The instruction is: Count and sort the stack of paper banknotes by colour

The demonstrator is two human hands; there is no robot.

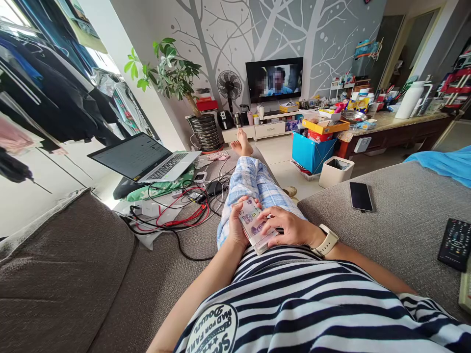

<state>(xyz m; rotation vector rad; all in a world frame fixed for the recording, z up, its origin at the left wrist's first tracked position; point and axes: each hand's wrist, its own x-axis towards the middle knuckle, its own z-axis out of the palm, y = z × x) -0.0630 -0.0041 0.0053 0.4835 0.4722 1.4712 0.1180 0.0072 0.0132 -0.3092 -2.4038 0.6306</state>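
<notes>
Head view, person lying back on a sofa [405, 215]; both hands meet over the lap, just past the hem of a striped shirt [312, 294].

Left hand [235, 228] cups a stack of banknotes [253, 223] from below and from the side; its fingers [246, 201] curl over the far edge and the palm backs the near-left edge, probably to hold the stack square and tilted toward the face.

Right hand [290, 228], with a watch [326, 241] on the wrist, comes in from the other side; its fingers [267, 223] are bent, close together, tips pressing on the top note, likely pinning it so it does not slide; cannot tell whether the thumb pinches from underneath.

Stack sits between the two sets of fingers, resting on the checked pyjama leg [250, 181] under the knuckles.

Beyond the right fingers, well apart: a dark phone [360, 196] face up on the seat, and a remote [455, 243] further out.

Beyond the left fingers: a tangle of cables [176, 215] near the leg; an open laptop [147, 159] further off, propped on a green cushion.
</notes>
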